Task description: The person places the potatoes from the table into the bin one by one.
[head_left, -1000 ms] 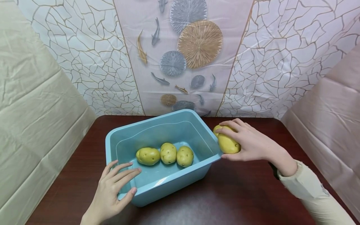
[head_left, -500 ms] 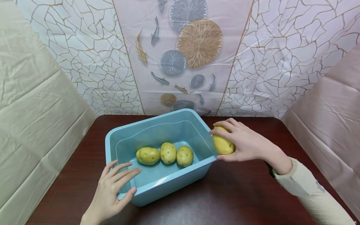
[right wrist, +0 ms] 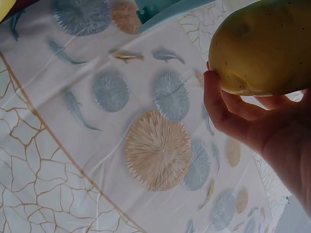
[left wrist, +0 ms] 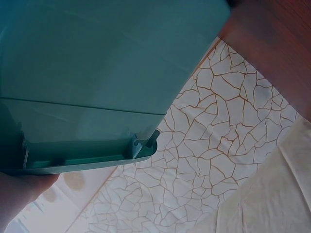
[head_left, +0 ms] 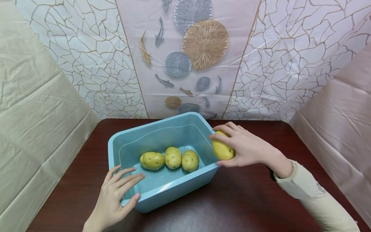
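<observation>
In the head view my right hand (head_left: 246,145) grips a yellow potato (head_left: 222,147) at the right rim of a light blue plastic bin (head_left: 174,197). Its fingers wrap the far side and the thumb lies at the near side. From the right wrist, the potato (right wrist: 262,48) shows large above the curled fingers (right wrist: 226,109). My left hand (head_left: 113,196) lies over the bin's left end, fingers spread and nearly straight above the inside, thumb at the near rim. Three potatoes, a left one (head_left: 152,160), a middle one (head_left: 173,158) and a right one (head_left: 190,160), rest on the bin floor.
The bin stands at an angle on a dark red-brown table (head_left: 246,199). A patterned cloth (head_left: 179,90) hangs behind, with pale cloth walls at left (head_left: 34,129) and right (head_left: 333,119). A yellow object (right wrist: 6,7) peeks into the right wrist view's corner.
My right hand has moved left with the potato, from beside the bin to over its right rim. My left hand, the bin and the three potatoes inside have stayed put.
</observation>
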`<state>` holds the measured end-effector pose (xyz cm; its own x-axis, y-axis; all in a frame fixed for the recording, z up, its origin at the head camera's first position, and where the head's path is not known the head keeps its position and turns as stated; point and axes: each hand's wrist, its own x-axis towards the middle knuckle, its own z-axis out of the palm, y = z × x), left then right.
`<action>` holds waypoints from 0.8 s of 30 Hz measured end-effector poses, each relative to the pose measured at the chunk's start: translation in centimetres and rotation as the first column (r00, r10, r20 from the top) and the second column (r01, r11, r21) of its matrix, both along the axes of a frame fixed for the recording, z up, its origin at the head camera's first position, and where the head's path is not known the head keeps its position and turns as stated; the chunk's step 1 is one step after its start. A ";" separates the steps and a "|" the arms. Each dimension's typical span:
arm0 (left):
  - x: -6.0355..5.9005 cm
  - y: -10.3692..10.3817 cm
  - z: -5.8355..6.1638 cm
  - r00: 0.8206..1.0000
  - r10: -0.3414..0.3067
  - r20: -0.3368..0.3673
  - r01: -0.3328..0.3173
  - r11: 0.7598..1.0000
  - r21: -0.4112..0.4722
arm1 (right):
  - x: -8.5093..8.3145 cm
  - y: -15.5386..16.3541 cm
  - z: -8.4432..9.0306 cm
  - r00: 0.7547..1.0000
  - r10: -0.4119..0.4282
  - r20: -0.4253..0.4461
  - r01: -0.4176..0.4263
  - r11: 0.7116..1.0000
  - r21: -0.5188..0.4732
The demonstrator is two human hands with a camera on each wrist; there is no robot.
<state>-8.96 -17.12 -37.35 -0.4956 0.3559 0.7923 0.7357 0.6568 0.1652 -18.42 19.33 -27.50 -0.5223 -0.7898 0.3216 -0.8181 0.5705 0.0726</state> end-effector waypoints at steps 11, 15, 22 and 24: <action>-0.1 0.0 -0.1 1.000 -0.002 0.007 0.002 1.000 -0.008 | -0.3 -1.6 -0.1 0.999 0.045 0.023 -0.045 0.999 0.021; -0.1 0.0 0.0 1.000 0.001 0.008 -0.001 1.000 -0.007 | -0.5 -2.1 0.1 0.999 0.050 0.018 -0.051 0.998 0.022; -0.1 -0.1 -0.1 1.000 0.000 0.000 0.000 1.000 -0.003 | -0.9 -3.1 0.3 0.998 0.047 0.035 -0.048 0.998 0.029; 0.0 -0.1 -0.1 1.000 -0.002 -0.002 0.002 1.000 -0.002 | -1.1 -3.4 0.4 0.998 0.050 0.037 -0.051 0.998 0.029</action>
